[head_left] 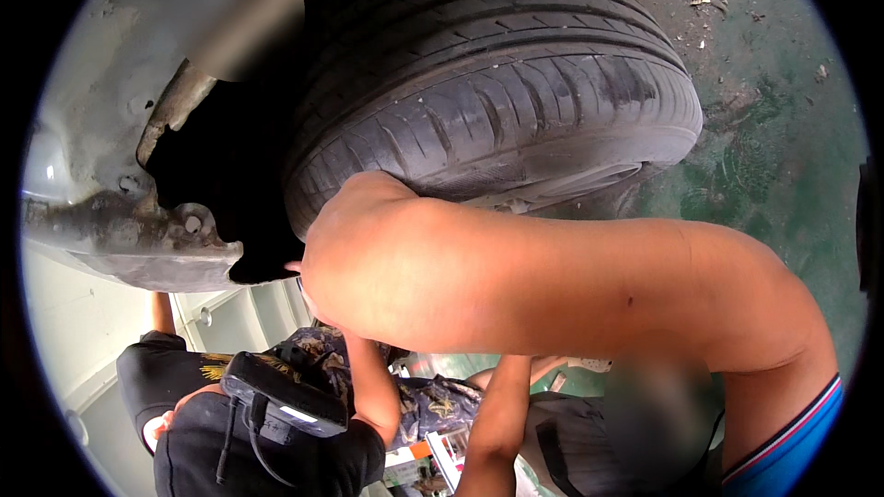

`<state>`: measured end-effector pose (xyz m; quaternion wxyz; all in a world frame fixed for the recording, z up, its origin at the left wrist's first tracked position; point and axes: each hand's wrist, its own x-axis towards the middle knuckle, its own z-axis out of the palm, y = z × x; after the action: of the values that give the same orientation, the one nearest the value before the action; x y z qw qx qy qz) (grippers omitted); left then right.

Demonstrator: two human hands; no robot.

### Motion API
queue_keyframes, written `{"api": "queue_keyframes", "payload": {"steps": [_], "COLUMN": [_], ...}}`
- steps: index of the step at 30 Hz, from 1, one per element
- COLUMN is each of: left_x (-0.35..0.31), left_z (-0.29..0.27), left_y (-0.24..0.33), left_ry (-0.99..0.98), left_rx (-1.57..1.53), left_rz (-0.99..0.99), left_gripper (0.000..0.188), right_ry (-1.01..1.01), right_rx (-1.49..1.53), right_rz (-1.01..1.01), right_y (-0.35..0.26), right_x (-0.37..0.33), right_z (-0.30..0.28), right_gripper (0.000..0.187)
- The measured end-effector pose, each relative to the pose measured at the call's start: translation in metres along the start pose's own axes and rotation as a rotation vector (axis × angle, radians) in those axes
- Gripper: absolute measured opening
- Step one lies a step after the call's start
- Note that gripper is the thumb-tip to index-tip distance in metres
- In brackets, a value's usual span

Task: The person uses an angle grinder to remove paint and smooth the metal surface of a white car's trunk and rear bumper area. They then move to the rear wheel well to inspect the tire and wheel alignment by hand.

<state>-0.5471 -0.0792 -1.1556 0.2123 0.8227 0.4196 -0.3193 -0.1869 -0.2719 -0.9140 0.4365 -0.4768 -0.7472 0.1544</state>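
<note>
My right arm, in a blue sleeve, comes in from the lower right and crosses the picture. My right hand (354, 235) is at the left end of a car tyre (488, 101), bent over against its sidewall. Its fingers are mostly turned away and hidden; one fingertip shows at the left. The tyre sits tilted beside the open wheel arch, tread facing up, with part of the wheel rim (562, 186) showing beneath. Another bare forearm (493, 433) rises from the lower edge and passes behind my right forearm. I cannot tell whose it is. No left hand of mine is visible.
Ragged, worn car bodywork (83, 129) edges the dark wheel arch at the left. A co-worker (203, 442) in black, wearing a dark boxed device (285, 396) with a cable, is close at the lower left. Debris lies on the green floor (773, 129) at the right.
</note>
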Motion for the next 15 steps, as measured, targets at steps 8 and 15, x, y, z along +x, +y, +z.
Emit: {"api": "queue_keyframes", "payload": {"steps": [8,15], "left_x": [-0.003,-0.014], "left_z": [-0.007,-0.015], "left_y": [0.004,0.005], "left_ry": [0.015,0.034], "left_rx": [-0.005,-0.014], "left_rz": [-0.033,-0.055], "left_gripper": [0.06,0.061], "right_ry": [-0.076,-0.043], "right_rx": [0.018,0.017], "right_rz": [-0.037,-0.05], "right_y": [0.007,0.001], "right_x": [0.005,-0.001], "right_z": [0.003,-0.007], "right_gripper": [0.038,0.03]}}
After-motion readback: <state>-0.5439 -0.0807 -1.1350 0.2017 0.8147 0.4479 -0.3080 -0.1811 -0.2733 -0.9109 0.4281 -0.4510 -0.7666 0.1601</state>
